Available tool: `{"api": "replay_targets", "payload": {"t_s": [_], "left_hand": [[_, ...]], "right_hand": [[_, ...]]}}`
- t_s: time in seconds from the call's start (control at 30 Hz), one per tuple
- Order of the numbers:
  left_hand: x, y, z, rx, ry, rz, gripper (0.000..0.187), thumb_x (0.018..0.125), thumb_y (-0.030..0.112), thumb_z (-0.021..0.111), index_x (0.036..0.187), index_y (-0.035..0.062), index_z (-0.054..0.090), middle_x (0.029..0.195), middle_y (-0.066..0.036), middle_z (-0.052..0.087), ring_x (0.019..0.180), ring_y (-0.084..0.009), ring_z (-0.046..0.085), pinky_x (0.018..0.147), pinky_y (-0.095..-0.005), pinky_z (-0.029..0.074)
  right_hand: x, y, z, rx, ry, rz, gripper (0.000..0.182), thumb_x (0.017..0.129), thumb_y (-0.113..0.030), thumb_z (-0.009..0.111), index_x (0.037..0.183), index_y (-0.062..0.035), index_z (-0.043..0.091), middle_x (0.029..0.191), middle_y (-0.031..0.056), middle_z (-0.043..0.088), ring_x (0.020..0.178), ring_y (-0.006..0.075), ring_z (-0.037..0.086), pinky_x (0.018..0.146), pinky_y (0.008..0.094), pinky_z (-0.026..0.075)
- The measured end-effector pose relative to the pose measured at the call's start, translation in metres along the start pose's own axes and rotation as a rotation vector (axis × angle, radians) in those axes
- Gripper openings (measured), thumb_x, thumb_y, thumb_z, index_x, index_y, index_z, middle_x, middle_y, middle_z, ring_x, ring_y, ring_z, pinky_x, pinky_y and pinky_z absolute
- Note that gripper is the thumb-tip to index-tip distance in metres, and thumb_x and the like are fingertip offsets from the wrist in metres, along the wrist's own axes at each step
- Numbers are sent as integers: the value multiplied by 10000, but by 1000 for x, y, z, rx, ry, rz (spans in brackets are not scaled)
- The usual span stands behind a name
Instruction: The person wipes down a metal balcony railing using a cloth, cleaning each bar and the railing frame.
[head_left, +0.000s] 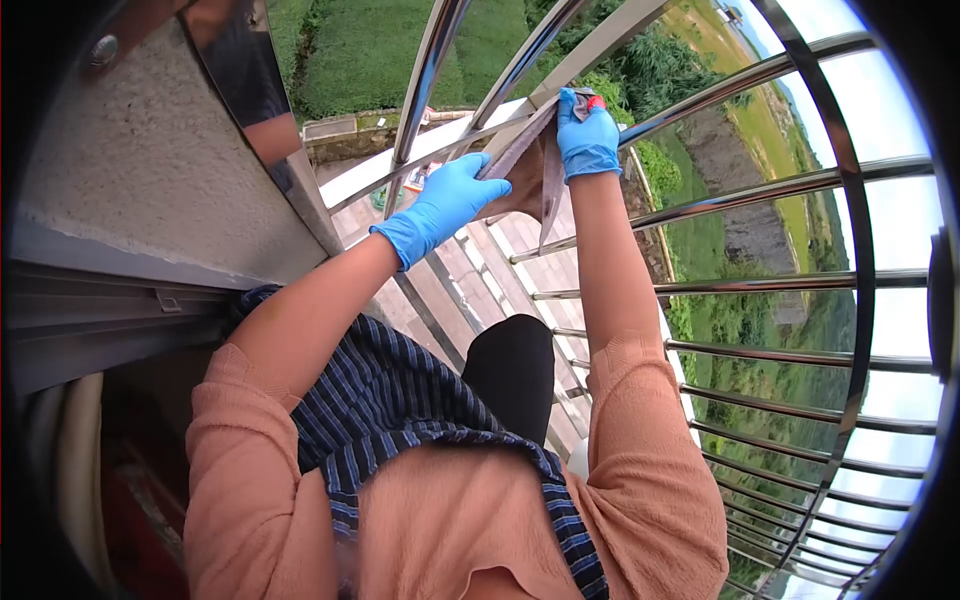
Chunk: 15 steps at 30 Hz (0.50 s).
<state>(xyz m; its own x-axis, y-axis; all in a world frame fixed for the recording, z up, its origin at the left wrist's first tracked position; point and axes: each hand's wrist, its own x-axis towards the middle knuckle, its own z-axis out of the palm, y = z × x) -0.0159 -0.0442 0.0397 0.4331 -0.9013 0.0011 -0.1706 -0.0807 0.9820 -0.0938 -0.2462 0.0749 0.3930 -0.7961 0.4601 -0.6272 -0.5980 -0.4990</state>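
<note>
My left hand [448, 203], in a blue disposable glove, has its thumb and fingers closed on the near edge of a grey-brown cloth [552, 190]. Farther up, my right hand [589, 140] wears a matching glove and grips the cloth's other end, with fabric bunched at the fingers. A small red spot [597, 102] shows at those fingertips. Between the hands the cloth stretches along a flat metal rail [590, 60], and one corner hangs down in a point. The rail overlaps the cloth in this view.
Shiny metal bars [760, 285] form a cage curving around my right side. A rough grey wall [150, 150] stands at left, over a dark window frame [120, 310]. Slats lie below by my knee [510, 375]; a paved yard and green fields spread beyond.
</note>
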Motion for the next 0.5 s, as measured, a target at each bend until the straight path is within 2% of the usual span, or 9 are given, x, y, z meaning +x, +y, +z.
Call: {"api": "replay_targets", "payload": {"t_s": [0.03,0.07,0.13,0.2,0.23,0.33,0.37,0.4,0.5], "left_hand": [[6,0,-4,24,-43,-25,450,776,360,638,1022,-17,627,985,-210,645,932,-289,623,838,-351,461],[12,-9,-6,96,-81,-57,445,777,370,633,1018,-3,633,968,-204,647,917,-293,624,837,-352,463],[25,-33,-9,231,-148,-121,436,778,392,623,1010,25,646,936,-192,652,889,-300,625,834,-356,465],[36,-45,-3,225,-149,-158,420,826,400,569,1018,34,643,914,-159,657,857,-268,619,818,-353,464],[37,-41,1,160,-138,-182,416,848,384,558,1039,21,627,916,-141,656,850,-234,611,807,-339,461],[31,-30,4,-67,-131,-222,434,911,367,500,1128,-2,578,1016,-103,629,926,-165,574,839,-300,437],[31,-29,3,-159,-95,-222,438,918,361,493,1145,-6,568,1036,-97,619,941,-157,563,848,-294,430],[34,-30,3,-251,-53,-220,442,925,356,486,1163,-10,557,1056,-90,609,956,-149,553,858,-288,424],[52,-47,13,-333,-53,-267,446,931,347,477,1197,-5,538,1073,-87,583,955,-148,525,865,-267,411]], "right_hand": [[13,9,20,502,128,272,144,891,-127,548,921,10,578,838,91,604,686,208,578,624,291,499],[30,25,52,1006,252,542,121,875,-113,555,908,0,578,802,78,600,675,188,570,609,291,489],[45,20,73,1381,363,720,109,860,-113,565,892,-10,582,777,69,601,672,172,566,599,303,481],[52,21,81,1103,359,544,133,861,-141,571,885,-12,591,800,75,611,686,181,575,608,327,482],[47,8,64,623,212,598,240,879,-219,543,893,13,602,858,147,643,727,284,614,658,385,485],[63,55,78,99,-94,402,333,893,-283,490,933,24,612,914,217,643,793,368,616,707,423,475],[75,69,88,225,-188,336,382,889,-321,454,997,8,615,991,234,631,865,408,604,748,444,473],[93,100,99,-145,-335,7,397,879,-323,455,1084,-17,602,1059,226,621,935,392,605,798,444,477],[147,190,173,56,-431,119,421,886,-332,448,1169,-48,576,1135,212,600,1015,374,592,843,430,477]]}}
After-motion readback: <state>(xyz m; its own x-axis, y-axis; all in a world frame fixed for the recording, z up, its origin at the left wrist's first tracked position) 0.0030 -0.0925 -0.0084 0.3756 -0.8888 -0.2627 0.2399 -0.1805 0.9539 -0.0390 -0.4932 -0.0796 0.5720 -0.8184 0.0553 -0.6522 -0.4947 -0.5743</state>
